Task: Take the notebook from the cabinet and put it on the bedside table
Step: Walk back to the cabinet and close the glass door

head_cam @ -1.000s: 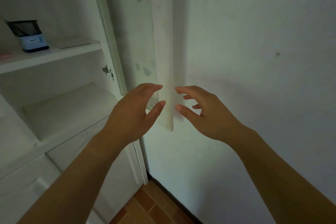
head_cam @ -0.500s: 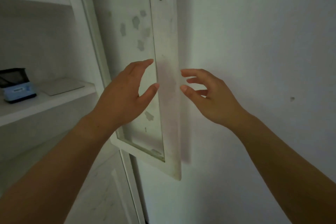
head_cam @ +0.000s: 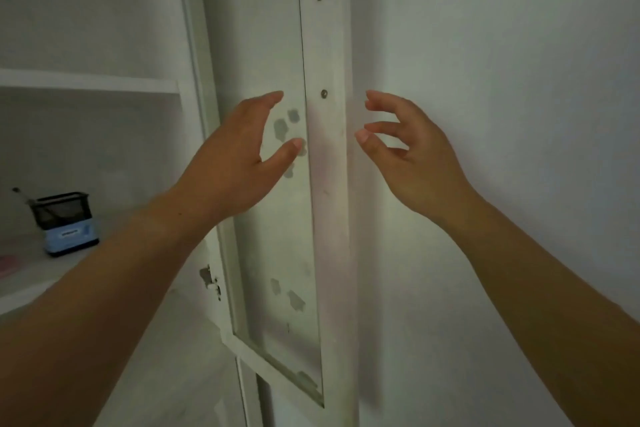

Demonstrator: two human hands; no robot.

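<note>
The white cabinet (head_cam: 194,45) stands open at the left, its glazed door (head_cam: 325,218) swung out edge-on in the middle of the view. My left hand (head_cam: 239,163) is raised in front of the door's glass pane, fingers spread, holding nothing. My right hand (head_cam: 415,156) hovers to the right of the door's edge, fingers curled apart, also empty. Neither hand touches the door. My left forearm covers the part of the shelf (head_cam: 31,284) where a flat pale notebook lay a moment ago, so the notebook is hidden now.
A black mesh pen holder on a blue base (head_cam: 64,222) stands on the shelf at the left, with something pink (head_cam: 7,262) at the frame's edge. A bare white wall (head_cam: 502,80) fills the right side. A hinge (head_cam: 209,279) shows on the cabinet frame.
The view has tilted upward, so the floor and lower shelves dropped out of sight. Both hands rose along the door's edge and spread further apart. The notebook went behind my left forearm.
</note>
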